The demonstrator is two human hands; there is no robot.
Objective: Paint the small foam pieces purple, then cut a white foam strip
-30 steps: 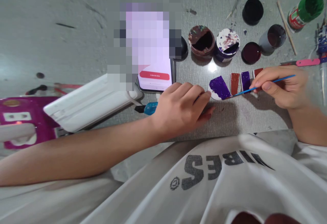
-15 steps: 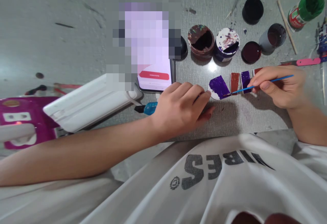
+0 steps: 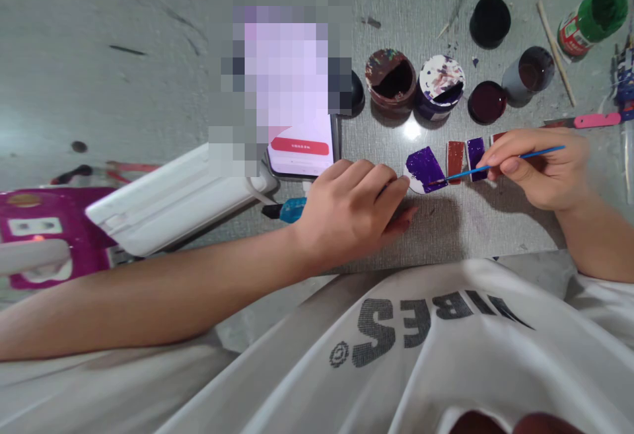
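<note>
My right hand (image 3: 537, 166) pinches a thin blue paintbrush (image 3: 537, 152). Its tip rests on the lower right part of a small flat piece coated in purple paint (image 3: 426, 164). That piece has a bare white rounded end at its lower left. There, the curled fingers of my left hand (image 3: 354, 206) hold it by the edge; the thumb sits lower, apart from the piece. Just right of it lie a brown-red painted strip (image 3: 455, 160) and a purple strip (image 3: 476, 155). Another brown-red strip is partly covered by my right fingers.
Behind the pieces stand a brown paint jar (image 3: 390, 84) and a purple paint jar (image 3: 440, 87), both half covered. Further right are dark lids (image 3: 490, 21), a cup (image 3: 529, 74), a green jar (image 3: 599, 18) and a pink-handled knife (image 3: 597, 120). A phone (image 3: 300, 153) lies left.
The brush tip has shifted slightly left and up over the purple-painted piece, with my right hand moving a little left. My left hand stays in place.
</note>
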